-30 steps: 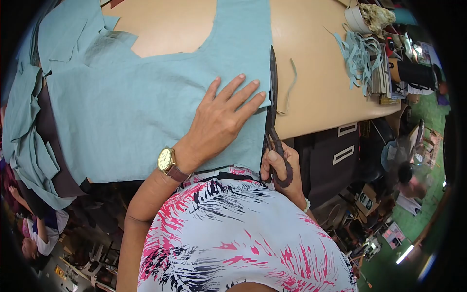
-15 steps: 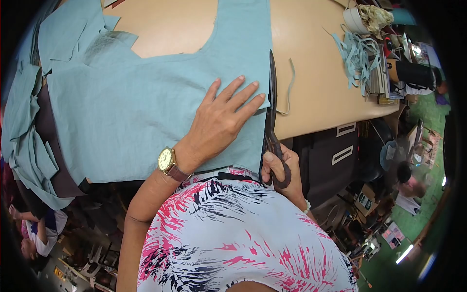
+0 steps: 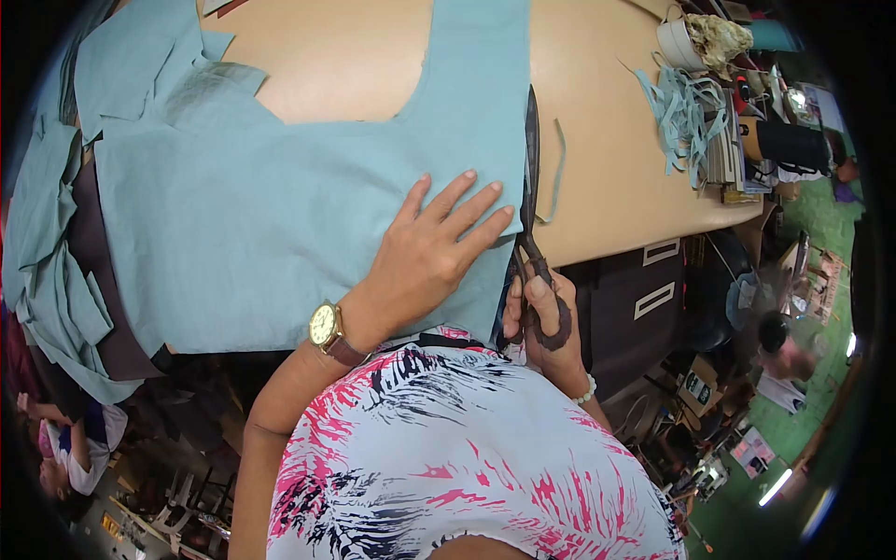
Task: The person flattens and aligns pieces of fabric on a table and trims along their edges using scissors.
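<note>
A large piece of light blue fabric [image 3: 252, 215] lies over the table, with a curved cutout at its far side. My left hand [image 3: 420, 247], with a watch on the wrist, rests flat on the fabric with fingers spread. At the right edge of the cloth, my right hand [image 3: 551, 322] grips the dark handles of a pair of scissors [image 3: 532, 182]. Its blades point away from me along that edge, and the lower blade is partly hidden by the cloth. A thin blue fabric strip [image 3: 559, 168] lies just right of the scissors.
The tan table [image 3: 616, 177] extends right. A heap of blue fabric strips [image 3: 686, 112] lies beside stacked books and a white pot [image 3: 679, 45]. More folded blue cloth [image 3: 56, 243] hangs at the left edge. Another person [image 3: 84, 448] is at lower left.
The fabric has shifted slightly right and toward me, and my left hand moved with it. The scissors have also moved a little right, and their handles look turned in my right hand.
</note>
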Demonstrator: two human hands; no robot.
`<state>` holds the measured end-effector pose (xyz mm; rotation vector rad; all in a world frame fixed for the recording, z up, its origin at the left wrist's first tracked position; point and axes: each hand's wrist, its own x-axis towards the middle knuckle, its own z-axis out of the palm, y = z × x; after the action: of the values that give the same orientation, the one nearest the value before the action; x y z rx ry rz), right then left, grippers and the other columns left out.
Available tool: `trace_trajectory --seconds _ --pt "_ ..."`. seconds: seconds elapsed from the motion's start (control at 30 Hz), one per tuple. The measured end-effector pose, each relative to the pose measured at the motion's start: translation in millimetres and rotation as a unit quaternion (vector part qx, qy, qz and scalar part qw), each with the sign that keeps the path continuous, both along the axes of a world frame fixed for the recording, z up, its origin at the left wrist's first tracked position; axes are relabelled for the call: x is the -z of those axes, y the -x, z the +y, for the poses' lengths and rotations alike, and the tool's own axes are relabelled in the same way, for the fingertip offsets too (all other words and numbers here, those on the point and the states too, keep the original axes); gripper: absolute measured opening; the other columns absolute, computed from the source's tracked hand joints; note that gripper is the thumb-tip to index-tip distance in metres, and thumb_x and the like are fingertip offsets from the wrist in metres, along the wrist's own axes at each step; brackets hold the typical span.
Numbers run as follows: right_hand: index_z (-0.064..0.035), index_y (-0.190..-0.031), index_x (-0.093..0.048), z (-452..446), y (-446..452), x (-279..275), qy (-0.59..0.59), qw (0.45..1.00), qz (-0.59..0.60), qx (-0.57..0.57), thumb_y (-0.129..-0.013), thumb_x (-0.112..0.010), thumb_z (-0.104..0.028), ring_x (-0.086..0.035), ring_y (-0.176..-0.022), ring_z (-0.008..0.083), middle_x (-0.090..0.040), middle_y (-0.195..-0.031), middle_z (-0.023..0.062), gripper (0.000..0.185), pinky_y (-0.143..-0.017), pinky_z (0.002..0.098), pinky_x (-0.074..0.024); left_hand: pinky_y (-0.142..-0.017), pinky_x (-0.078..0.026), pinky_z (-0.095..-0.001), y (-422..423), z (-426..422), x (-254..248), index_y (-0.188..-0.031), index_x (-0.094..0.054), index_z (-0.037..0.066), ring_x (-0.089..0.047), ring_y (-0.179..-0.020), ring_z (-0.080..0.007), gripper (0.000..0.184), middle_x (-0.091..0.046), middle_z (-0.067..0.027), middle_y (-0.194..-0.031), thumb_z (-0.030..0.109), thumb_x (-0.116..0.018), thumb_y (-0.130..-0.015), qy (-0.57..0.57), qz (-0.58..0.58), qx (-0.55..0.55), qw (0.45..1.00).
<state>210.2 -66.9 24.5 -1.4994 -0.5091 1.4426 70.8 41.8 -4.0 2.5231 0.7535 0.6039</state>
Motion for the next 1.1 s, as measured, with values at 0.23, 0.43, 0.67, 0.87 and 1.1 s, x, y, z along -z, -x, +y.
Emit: trace_trajectory --seconds 0.23,0.43,0.67,0.87,1.1 --pt "-0.0018 -0.07 -0.047 5.7 4.7 -4.0 -0.007 0.999 0.023 0.04 -0.083 -0.057 -0.035 -0.047 -0.045 0.0085 -0.046 -0.055 0.0019 0.037 -0.043 0.0201 -0.0355 -0.092 -0.036 -0.0488 2.0 -5.2 -2.0 -0.116 -0.054 0.014 -0.046 -0.115 -0.0256 0.039 -0.05 -0.0048 -0.124 0.01 -0.057 -0.077 0.014 0.003 0.0 1.0" --pt "-0.0021 -0.068 -0.048 2.8 3.1 -4.3 0.012 0.999 0.006 0.033 -0.082 -0.059 -0.032 -0.045 -0.044 0.008 -0.046 -0.053 0.0019 0.034 -0.042 0.02 -0.0341 -0.093 -0.035 -0.0488 2.3 -5.7 -1.7 -0.117 -0.054 0.014 -0.046 -0.116 -0.0256 0.04 -0.049 -0.0051 -0.125 0.01 -0.057 -0.077 0.02 0.002 0.0 1.0" --pt "-0.0023 -0.068 -0.049 1.7 2.7 -5.1 0.028 0.999 -0.001 0.032 -0.081 -0.061 -0.03 -0.044 -0.042 0.0069 -0.047 -0.051 0.0011 0.033 -0.041 0.0192 -0.0332 -0.094 -0.034 -0.0488 2.8 -6.1 -1.6 -0.117 -0.053 0.014 -0.045 -0.116 -0.0253 0.04 -0.049 -0.0054 -0.125 0.01 -0.057 -0.078 0.022 0.005 0.002 1.0" --pt "-0.001 -0.074 -0.053 0.4 3.7 -4.4 0.051 0.998 0.008 0.04 -0.08 -0.063 -0.028 -0.044 -0.041 0.0053 -0.048 -0.051 0.0003 0.03 -0.04 0.018 -0.0327 -0.094 -0.034 -0.049 2.7 -6.3 -2.0 -0.117 -0.053 0.014 -0.045 -0.117 -0.0252 0.04 -0.049 -0.0053 -0.126 0.009 -0.057 -0.078 0.027 0.005 0.003 1.0" --pt "-0.0011 -0.074 -0.052 0.2 3.3 -8.8 0.065 0.998 -0.013 0.017 -0.082 -0.061 -0.028 -0.045 -0.042 0.0062 -0.048 -0.053 0.001 0.029 -0.041 0.0186 -0.0343 -0.094 -0.034 -0.0492 3.1 -5.9 -2.4 -0.117 -0.054 0.014 -0.045 -0.116 -0.0259 0.039 -0.049 -0.0062 -0.125 0.009 -0.057 -0.078 0.026 0.006 0.005 1.0"
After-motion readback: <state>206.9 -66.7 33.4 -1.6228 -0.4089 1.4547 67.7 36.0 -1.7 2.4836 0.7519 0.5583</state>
